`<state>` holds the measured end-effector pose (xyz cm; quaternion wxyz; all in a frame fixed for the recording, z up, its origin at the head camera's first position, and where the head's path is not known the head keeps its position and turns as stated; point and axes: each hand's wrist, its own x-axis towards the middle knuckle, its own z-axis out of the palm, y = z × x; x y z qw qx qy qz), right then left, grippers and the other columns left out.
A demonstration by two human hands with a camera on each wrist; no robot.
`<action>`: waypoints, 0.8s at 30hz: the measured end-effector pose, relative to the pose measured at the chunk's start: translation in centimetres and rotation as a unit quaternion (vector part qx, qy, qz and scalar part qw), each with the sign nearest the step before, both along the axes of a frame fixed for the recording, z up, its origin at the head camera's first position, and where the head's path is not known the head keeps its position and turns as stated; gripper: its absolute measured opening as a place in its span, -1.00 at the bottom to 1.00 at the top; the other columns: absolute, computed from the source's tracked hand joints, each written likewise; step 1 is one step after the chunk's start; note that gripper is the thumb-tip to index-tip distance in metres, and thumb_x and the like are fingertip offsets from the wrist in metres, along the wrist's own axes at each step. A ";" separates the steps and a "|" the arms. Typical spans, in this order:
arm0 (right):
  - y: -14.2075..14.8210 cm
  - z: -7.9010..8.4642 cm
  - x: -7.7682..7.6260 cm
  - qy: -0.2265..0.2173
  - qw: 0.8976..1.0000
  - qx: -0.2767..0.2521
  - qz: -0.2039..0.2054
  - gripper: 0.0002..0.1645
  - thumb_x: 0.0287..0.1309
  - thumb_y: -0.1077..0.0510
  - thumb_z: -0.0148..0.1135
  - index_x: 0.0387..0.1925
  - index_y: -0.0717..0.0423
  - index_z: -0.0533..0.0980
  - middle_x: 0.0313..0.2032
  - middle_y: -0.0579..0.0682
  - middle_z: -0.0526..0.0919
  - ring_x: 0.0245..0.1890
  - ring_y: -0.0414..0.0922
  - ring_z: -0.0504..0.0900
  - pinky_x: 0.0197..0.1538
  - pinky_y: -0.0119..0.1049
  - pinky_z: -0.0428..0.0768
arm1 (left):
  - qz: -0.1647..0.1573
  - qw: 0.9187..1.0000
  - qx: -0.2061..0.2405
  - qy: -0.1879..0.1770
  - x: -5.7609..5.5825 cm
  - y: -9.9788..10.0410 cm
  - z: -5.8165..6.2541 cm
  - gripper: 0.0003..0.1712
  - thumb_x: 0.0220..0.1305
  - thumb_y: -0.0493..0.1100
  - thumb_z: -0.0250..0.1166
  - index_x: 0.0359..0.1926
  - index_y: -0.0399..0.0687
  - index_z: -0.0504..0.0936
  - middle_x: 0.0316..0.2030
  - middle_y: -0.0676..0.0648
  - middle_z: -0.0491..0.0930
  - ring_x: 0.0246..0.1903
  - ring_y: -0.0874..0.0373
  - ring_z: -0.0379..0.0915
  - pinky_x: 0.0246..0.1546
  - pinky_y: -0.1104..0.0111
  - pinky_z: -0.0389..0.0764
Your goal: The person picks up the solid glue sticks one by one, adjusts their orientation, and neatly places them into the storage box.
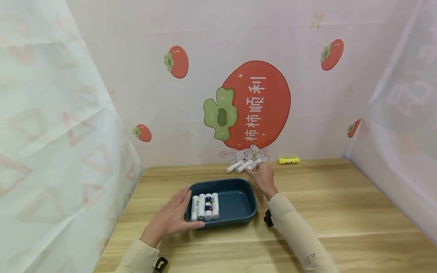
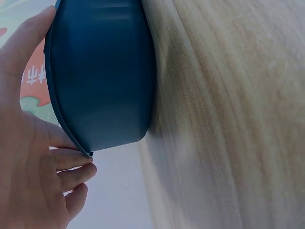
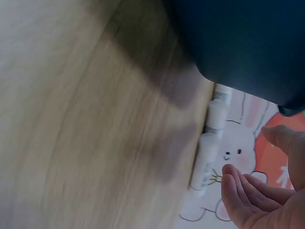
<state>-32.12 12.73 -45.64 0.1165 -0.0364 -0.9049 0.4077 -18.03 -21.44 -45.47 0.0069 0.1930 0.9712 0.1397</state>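
Three loose white tubes [image 1: 235, 167]: in a row at the back of the table [image 1: 324, 197], behind the tray [image 1: 235, 203] — long axes slanting from near left to far right.
Rightmost loose tube [image 1: 256, 163]: just at the right hand [image 1: 264, 177], on its far left side; that hand is much nearer than the left hand [image 1: 172, 215]. Whether they touch, I cannot tell.
Right thumb and fingers: parted, nothing seen between them.
Left grip: round the tray's left end, thumb along the near side.
Tray contents: four tubes side by side at the left, lying front to back — three plain white tubes [image 1: 201, 206], one blue-labelled tube [image 1: 208, 204].
Yellow tube [image 1: 288, 160]: one, farther right, lying crosswise.
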 end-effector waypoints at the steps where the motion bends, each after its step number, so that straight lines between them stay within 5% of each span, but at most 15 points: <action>1: -0.1 -0.2 -0.3 -0.003 1.000 -0.002 0.000 -0.39 0.25 0.01 0.52 -0.72 0.07 0.35 -0.72 -0.10 0.18 -0.72 -0.12 0.25 -0.62 -0.35 0.15 | 0.001 1.000 -0.001 -0.002 0.0 0.0 0.0 0.51 0.08 0.71 0.25 0.64 -0.35 0.07 0.68 -0.30 -0.03 0.66 -0.26 -0.03 0.63 -0.13 0.19; 10: -0.5 -1.7 -2.8 -0.023 1.000 -0.009 -0.019 -0.45 0.27 0.02 0.51 -0.71 0.14 0.48 -0.70 -0.10 0.20 -0.64 -0.08 0.35 -0.57 -0.31 0.27 | 0.004 1.000 0.000 -0.006 -0.2 -0.1 0.1 0.52 0.08 0.71 0.25 0.65 -0.34 0.05 0.69 -0.29 -0.03 0.67 -0.24 -0.03 0.63 -0.12 0.19; 17: -0.7 -2.5 -3.7 -0.016 0.999 0.023 -0.041 -0.59 0.22 -0.01 0.55 -0.43 0.28 0.67 -0.52 0.04 0.53 -0.46 -0.03 0.53 -0.47 -0.30 0.42 | -0.002 1.000 -0.003 -0.007 -0.2 0.0 0.1 0.53 0.08 0.72 0.24 0.65 -0.34 0.04 0.69 -0.29 -0.06 0.67 -0.25 -0.05 0.64 -0.10 0.18; 24: -0.7 -2.7 -4.2 -0.009 0.997 0.057 -0.044 -0.53 0.23 -0.06 0.53 -0.37 0.32 0.65 -0.45 0.14 0.63 -0.46 0.00 0.57 -0.45 -0.25 0.47 | -0.002 1.000 -0.005 -0.004 0.0 0.1 0.1 0.51 0.09 0.69 0.27 0.65 -0.35 0.05 0.68 -0.31 -0.03 0.66 -0.26 -0.03 0.63 -0.11 0.19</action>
